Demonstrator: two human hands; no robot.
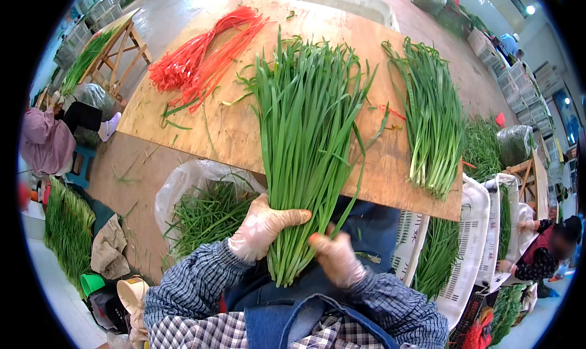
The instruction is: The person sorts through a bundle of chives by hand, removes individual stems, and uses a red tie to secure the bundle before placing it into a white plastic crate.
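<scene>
A large bunch of green garlic chives (308, 135) lies with its leaves on the wooden board (183, 120) and its pale stem ends hanging over the near edge. My left hand (259, 227), in a thin pale glove, is wrapped around the stems from the left, thumb across the front. Close against the right side of the stem ends is my right hand (339, 260), also gloved, fingers curled in and an orange tip on one digit. What those fingers pinch is hidden. A second chive bunch (430, 123) rests on the board at the right.
Red plastic strips (201, 59) are heaped at the board's far left. Below the board stands a clear bag (210, 205) of loose greens. White crates (467, 251) with chives stand at the right. Other people sit at the far left (46, 138) and right (549, 251).
</scene>
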